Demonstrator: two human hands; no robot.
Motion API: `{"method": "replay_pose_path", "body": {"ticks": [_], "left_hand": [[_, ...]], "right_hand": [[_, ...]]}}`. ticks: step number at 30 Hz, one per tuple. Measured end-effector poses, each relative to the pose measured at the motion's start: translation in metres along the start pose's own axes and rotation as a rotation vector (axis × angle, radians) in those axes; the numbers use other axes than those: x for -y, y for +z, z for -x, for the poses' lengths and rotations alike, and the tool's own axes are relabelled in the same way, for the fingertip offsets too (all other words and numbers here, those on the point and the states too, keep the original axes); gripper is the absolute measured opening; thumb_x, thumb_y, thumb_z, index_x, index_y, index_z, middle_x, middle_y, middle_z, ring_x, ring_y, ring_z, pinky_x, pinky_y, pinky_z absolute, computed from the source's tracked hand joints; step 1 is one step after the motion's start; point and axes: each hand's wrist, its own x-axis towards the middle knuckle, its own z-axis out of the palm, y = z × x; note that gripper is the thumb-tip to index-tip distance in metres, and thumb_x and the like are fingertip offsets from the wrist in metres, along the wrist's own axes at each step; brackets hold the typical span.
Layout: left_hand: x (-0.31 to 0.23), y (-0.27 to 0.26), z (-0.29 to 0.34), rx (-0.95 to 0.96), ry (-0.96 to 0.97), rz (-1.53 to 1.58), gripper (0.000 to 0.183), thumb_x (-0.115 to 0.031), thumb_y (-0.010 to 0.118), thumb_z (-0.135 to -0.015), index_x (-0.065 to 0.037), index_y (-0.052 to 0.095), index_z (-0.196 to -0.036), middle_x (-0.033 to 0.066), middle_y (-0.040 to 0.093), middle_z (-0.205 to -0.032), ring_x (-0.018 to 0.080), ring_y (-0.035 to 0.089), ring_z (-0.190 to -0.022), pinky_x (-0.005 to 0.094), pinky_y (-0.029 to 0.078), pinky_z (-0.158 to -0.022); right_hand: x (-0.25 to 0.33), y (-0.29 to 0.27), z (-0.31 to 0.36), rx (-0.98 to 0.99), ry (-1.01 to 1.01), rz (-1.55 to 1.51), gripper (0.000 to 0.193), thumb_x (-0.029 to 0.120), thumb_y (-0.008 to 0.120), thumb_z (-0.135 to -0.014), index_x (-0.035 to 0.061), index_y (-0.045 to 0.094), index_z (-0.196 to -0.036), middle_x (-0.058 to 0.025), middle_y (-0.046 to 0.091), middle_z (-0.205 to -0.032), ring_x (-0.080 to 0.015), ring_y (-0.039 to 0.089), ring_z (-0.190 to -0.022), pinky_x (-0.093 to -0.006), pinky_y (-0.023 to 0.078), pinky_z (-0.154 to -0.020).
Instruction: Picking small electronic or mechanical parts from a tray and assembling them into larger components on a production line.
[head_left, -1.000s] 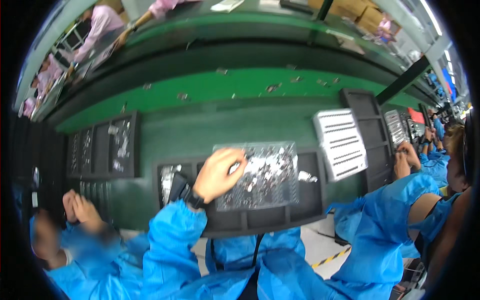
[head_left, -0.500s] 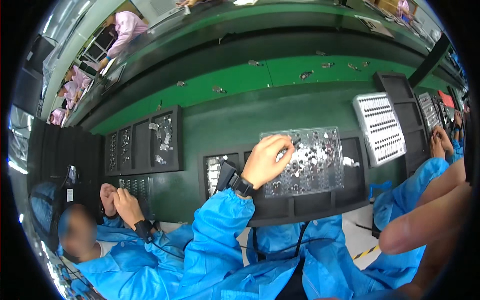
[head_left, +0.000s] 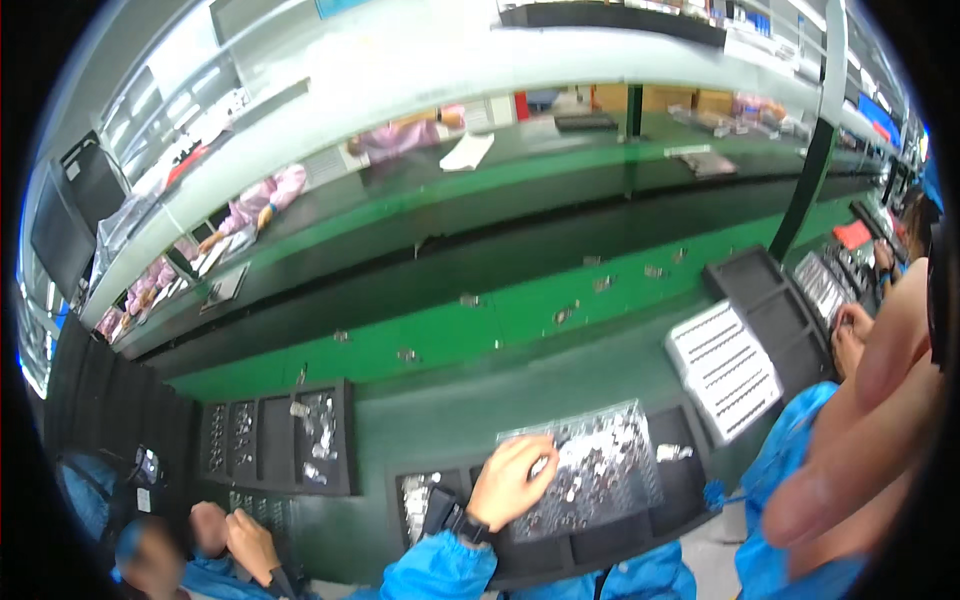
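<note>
My left hand (head_left: 512,482), with a black strap at the wrist, hangs over the left side of a clear plastic tray (head_left: 645,490). Its thumb and forefinger are curled together; anything pinched between them is too small to make out. Many small, shiny, round parts (head_left: 590,470) lie across that tray. Beneath it is a black compartment tray (head_left: 600,545), with silvery pieces (head_left: 675,453) in its right section and more in its left. Close to the camera at the right edge, my right hand (head_left: 850,480) looks large and blurred, its visible fingers stretched out, the rest cut off.
A white tray with rows of dark parts (head_left: 724,370) leans on another black tray (head_left: 800,345) at right. Another compartment tray (head_left: 345,440) stands left. Co-workers' hands (head_left: 245,540) (head_left: 850,335) work on both sides. Small parts (head_left: 470,300) dot the green strip beyond.
The view has tilted upward, so the table sits lower and a white rail shows above. My left hand stays pinched over the clear tray. The right hand remains close to the camera, its fingers shifted.
</note>
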Motion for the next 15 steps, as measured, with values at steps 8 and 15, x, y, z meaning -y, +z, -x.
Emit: {"method": "replay_pose_path", "body": {"ticks": [8, 15], "left_hand": [[0.007, -0.016, 0.005, -0.025, -0.058, -0.087, 0.011, -0.014, 0.075, -0.088, -0.008, 0.073, -0.096, 0.0138, 0.075, -0.113, 0.032, 0.07, -0.108, 0.0403, 0.055, -0.095], [0.003, 0.001, 0.01, -0.007, -0.021, -0.04, 0.011, -0.01, 0.069, -0.092, -0.003, 0.072, -0.101, 0.0204, 0.071, -0.111, 0.0351, 0.068, -0.106, 0.0424, 0.054, -0.094]], "right_hand": [[-0.064, -0.036, 0.003, 0.133, 0.122, 0.107, 0.011, 0.001, 0.066, -0.084, 0.0023, 0.055, -0.08, -0.0183, 0.066, -0.082, -0.0179, 0.067, -0.066, -0.0211, 0.052, -0.06], [-0.069, -0.107, 0.005, 0.113, 0.221, 0.414, 0.012, 0.001, 0.066, -0.084, 0.0022, 0.055, -0.085, -0.0188, 0.065, -0.087, -0.0184, 0.067, -0.068, -0.0218, 0.052, -0.06]]}}
